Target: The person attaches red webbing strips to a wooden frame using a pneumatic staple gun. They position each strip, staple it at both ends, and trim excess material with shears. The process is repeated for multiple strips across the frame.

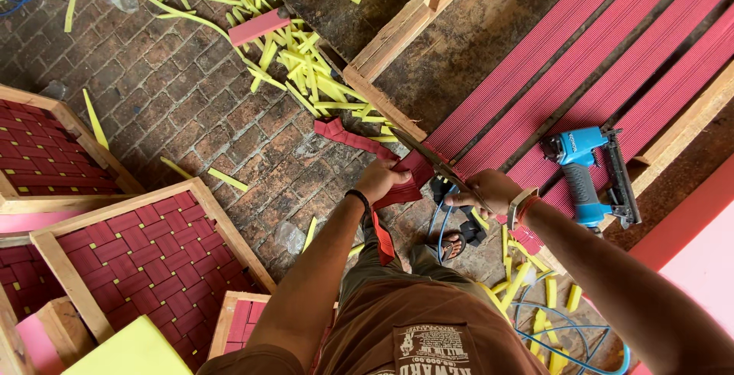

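Landmark: blue staple gun point(585, 167), bright sky-blue body, dark grey grip, black magazine.

- Beneath and up-left of gun: red webbing bands point(566, 61), fine ribbed lines, laid in parallel stripes over pale wood frame point(397, 35).
- Left of gun: left hand point(380, 180) on dark red strap point(355, 139); black band at wrist. Right hand point(489, 191) with scissors point(440, 165), dull grey blades, black handles.
- Far left of gun: woven seat frame point(145, 256), red basket-weave checks, tan wood border.
- Up-left: yellow foam strips point(290, 46) scattered on brown brick floor point(176, 100), herringbone-like pattern.
- Below gun: blue hose point(569, 337); brown shirt, olive trousers.
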`<state>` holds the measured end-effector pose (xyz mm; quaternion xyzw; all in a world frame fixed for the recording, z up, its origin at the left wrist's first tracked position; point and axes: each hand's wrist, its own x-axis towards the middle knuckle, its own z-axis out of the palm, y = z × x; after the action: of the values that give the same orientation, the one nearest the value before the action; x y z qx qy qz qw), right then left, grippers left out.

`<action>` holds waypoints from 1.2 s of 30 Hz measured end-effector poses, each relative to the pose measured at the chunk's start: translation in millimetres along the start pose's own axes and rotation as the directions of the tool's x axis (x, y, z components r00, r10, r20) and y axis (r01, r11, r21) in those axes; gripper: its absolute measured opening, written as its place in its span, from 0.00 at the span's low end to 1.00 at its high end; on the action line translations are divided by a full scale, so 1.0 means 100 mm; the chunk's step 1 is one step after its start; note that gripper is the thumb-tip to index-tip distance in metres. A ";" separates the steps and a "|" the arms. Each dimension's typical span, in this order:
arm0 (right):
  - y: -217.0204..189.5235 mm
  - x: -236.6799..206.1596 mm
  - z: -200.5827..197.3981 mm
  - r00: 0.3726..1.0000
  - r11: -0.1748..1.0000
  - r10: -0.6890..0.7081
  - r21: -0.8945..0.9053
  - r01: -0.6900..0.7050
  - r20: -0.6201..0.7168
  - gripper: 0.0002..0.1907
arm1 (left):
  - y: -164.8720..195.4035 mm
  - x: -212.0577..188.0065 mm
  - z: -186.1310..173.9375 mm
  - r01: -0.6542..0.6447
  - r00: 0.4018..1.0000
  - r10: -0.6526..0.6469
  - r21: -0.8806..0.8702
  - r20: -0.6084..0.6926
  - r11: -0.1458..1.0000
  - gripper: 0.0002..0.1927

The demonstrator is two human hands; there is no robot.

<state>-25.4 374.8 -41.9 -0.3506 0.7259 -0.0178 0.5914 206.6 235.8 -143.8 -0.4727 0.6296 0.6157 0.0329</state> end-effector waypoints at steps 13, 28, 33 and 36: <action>0.34 0.33 -0.17 0.592 0.971 0.178 0.239 0.026 -0.786 0.20 | 0.65 0.10 -1.50 -0.185 0.975 0.057 -0.649 -0.213 0.738 0.22; -1.22 0.14 0.02 0.558 0.751 -0.245 0.208 0.626 -0.793 0.23 | 1.57 0.47 -2.30 -0.577 0.813 0.365 -0.552 -0.453 0.601 0.20; -2.47 0.42 -0.26 0.652 0.724 -0.447 0.181 0.666 -0.613 0.26 | 1.93 0.46 -2.21 -0.509 0.812 0.327 -0.312 -0.484 0.802 0.21; -2.73 0.70 -0.51 0.570 0.775 -0.474 -0.011 0.632 -0.671 0.12 | 2.10 0.59 -2.35 -0.538 0.815 0.344 -0.387 -0.467 0.749 0.22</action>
<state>59.5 111.8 34.1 -0.4618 0.7267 -0.4051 0.3074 167.9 -28.8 31.9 -0.4049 0.5368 0.6477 -0.3583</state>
